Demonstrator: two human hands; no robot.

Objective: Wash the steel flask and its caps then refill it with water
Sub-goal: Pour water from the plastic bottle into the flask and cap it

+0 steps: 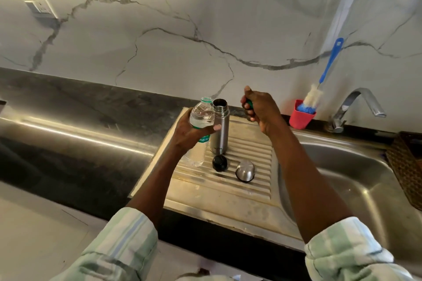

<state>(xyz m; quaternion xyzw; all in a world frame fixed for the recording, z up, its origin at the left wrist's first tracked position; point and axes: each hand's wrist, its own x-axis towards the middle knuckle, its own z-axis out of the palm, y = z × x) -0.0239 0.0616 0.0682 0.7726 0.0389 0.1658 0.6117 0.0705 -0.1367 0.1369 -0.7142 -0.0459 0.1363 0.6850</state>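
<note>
Brushed-steel cylindrical flask [219,128] stands upright, uncapped, on ribbed steel drainboard [251,166]; left hand [189,131] grips clear plastic water bottle [202,115] beside it, right hand [260,107] closes round green bottle cap [249,104]; black inner cap [220,163] and domed steel cup-cap [245,170] lie in front.

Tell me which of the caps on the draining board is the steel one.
The steel cap is the shiny dome-shaped one on the right, nearer the sink basin. The other cap, left of it, just in front of the flask, is black.

Red cup [301,117] holding blue-handled bottle brush [319,89] beside faucet [356,107] — wall socket [39,6] upper left — wicker basket [406,166] at right edge.
</note>
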